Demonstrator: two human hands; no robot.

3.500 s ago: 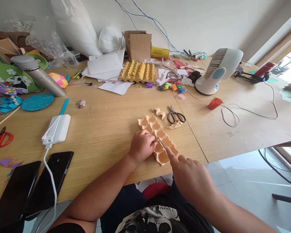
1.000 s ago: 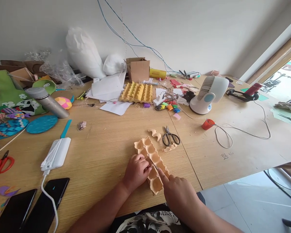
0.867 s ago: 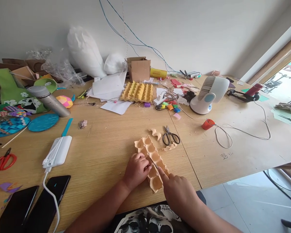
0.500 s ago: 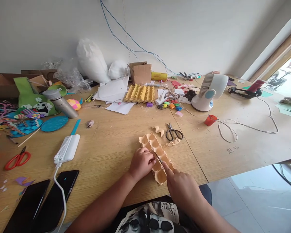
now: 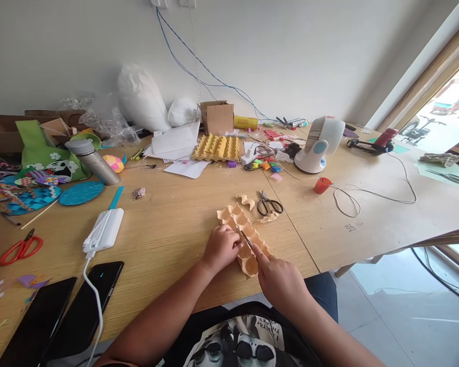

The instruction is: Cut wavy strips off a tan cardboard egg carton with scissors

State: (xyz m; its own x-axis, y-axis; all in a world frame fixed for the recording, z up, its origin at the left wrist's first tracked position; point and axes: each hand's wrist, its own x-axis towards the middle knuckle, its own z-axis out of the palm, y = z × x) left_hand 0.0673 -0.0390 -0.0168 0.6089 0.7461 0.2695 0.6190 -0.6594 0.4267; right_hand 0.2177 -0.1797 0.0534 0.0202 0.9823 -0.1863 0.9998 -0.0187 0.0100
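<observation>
An orange-tan egg carton piece (image 5: 248, 266) with two rows of cups lies slanted on the table, close to my body. My left hand (image 5: 221, 246) is closed on its left side, fingers curled over the ridge. My right hand (image 5: 281, 279) grips a small knife (image 5: 247, 238), forefinger stretched along it, its thin blade resting on the carton's middle beside my left fingertips. The knife's handle is hidden in the palm. Just beyond lie black-handled scissors (image 5: 270, 206) with their handles apart, a torn carton scrap (image 5: 245, 201) and another carton scrap (image 5: 268, 218).
Left are red-handled scissors (image 5: 22, 248), a white power bank (image 5: 106, 230) with a cable, and two dark phones (image 5: 87, 298). Farther back stand a yellow egg tray (image 5: 217, 148), a grey bottle (image 5: 95, 164), a white fan (image 5: 317, 148) and a red cup (image 5: 322, 185).
The camera view has shifted slightly, so the table appears moved left. Both hands stay on the carton, and the knife is still at its middle.
</observation>
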